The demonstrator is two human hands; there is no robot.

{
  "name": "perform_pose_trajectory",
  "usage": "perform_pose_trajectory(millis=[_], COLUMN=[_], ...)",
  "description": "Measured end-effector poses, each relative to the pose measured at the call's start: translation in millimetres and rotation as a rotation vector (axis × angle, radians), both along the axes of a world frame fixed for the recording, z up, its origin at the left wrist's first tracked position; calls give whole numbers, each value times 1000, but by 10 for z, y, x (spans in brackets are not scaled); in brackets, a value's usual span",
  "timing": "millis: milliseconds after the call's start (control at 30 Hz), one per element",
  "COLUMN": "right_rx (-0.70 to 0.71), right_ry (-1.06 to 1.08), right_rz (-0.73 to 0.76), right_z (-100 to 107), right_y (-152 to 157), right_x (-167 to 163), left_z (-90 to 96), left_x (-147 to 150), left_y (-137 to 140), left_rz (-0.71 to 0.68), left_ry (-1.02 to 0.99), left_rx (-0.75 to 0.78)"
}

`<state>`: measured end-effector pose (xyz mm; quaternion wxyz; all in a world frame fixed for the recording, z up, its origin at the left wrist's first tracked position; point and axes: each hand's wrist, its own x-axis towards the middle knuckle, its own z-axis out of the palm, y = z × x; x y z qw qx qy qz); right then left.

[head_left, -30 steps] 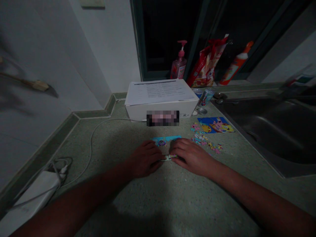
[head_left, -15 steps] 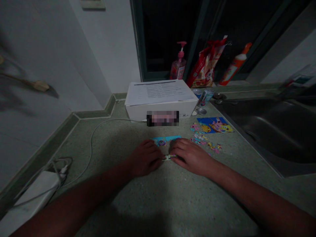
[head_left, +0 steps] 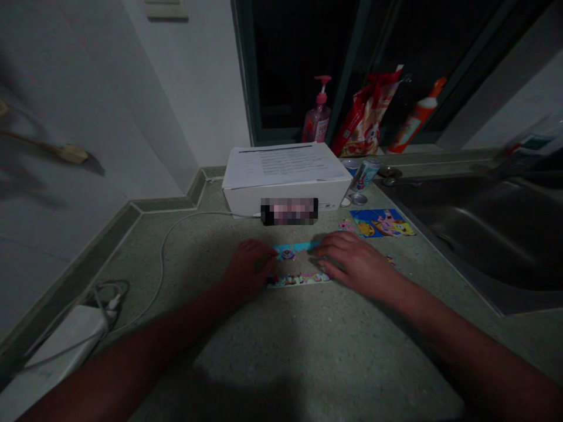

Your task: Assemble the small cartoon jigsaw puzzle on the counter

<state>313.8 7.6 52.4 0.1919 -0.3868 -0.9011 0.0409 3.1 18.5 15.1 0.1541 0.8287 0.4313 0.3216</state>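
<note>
Two assembled jigsaw puzzle strips lie one above the other on the counter between my hands. The upper strip (head_left: 292, 250) is light blue with a small round figure. The lower strip (head_left: 299, 279) is multicoloured with a pale bottom edge. At the upper strip's left end, my left hand (head_left: 250, 266) rests with fingertips at its edge and thumb apart. Fingers spread, my right hand (head_left: 354, 261) reaches over the upper strip's right end, its thumb just above the lower strip. It hides most of the loose puzzle pieces (head_left: 346, 224); a few show around it.
A puzzle picture card (head_left: 382, 223) lies right of my right hand, near the sink (head_left: 484, 228). Behind stand a white box (head_left: 285, 190), a blurred-out phone-like object (head_left: 289, 211) on a cable (head_left: 162, 252), and a tilted can-like container (head_left: 366, 174). A power strip (head_left: 61, 351) sits left.
Both hands have moved apart and away from me, from the lower strip to the ends of the upper one. The lower strip now shows almost whole. My right hand now covers more loose pieces.
</note>
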Motion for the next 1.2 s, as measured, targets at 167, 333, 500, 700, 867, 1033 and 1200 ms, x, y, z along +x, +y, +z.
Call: perform_pose_trajectory(millis=[167, 333, 500, 700, 867, 1033, 1200], right_rx=[32, -106, -244, -351, -348, -345, -397], right_ry=[-43, -203, -320, -277, -219, -144, -204], right_rz=[-190, -291, -381, -303, -281, -189, -241], right_z=[165, 66, 4, 69, 38, -39, -12], right_y=[134, 214, 219, 188, 155, 113, 111], right_x=[425, 815, 896, 865, 821, 702, 762], left_z=[-67, -93, -118, -67, -46, -97, -103], left_x=[-77, -103, -99, -95, -91, -102, -103], left_y=[100, 140, 147, 124, 116, 144, 145], left_rz=[181, 225, 243, 216, 247, 246, 226], left_ry=[-125, -156, -172, -171, -135, -166, -187], left_rx=[-94, -149, -168, -171, -212, -204, -197])
